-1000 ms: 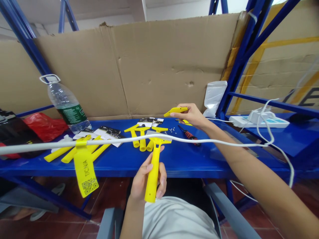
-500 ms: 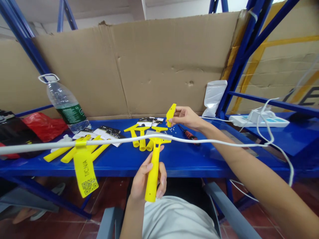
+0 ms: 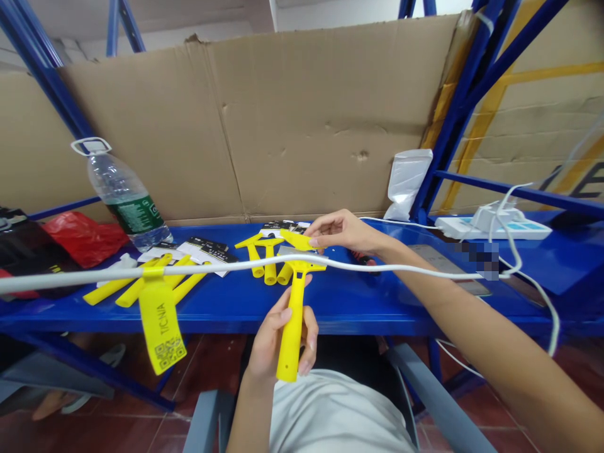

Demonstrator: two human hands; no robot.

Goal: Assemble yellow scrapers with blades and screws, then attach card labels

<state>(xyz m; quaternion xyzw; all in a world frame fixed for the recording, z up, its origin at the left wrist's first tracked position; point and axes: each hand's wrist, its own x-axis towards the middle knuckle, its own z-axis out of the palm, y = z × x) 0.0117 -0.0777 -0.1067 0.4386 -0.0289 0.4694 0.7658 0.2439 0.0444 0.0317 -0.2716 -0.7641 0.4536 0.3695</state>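
Observation:
My left hand [image 3: 279, 340] is wrapped round the yellow handle of a scraper [image 3: 291, 336], held upright over the table's front edge. A grey metal blade [image 3: 284, 251] lies along the scraper's wide head. Between finger and thumb of my right hand [image 3: 346, 231] is a flat yellow plastic cover [image 3: 296, 240], tilted just above that blade. Whether the two touch I cannot tell. Behind, several more yellow scraper handles [image 3: 270, 263] rest on the blue table. The red and black screwdriver [image 3: 365, 261] is partly hidden under my right wrist.
A white cable [image 3: 226, 268] with a yellow tag [image 3: 161, 324] crosses in front of the table. At left lie yellow handles [image 3: 111, 289] and printed cards [image 3: 207, 255], beside a water bottle [image 3: 127, 201] and red bag [image 3: 85, 239]. A power strip [image 3: 495, 228] is at right.
My right hand has moved left and down with the yellow cover, which has turned from upright to nearly flat over the scraper head. My left hand has barely moved.

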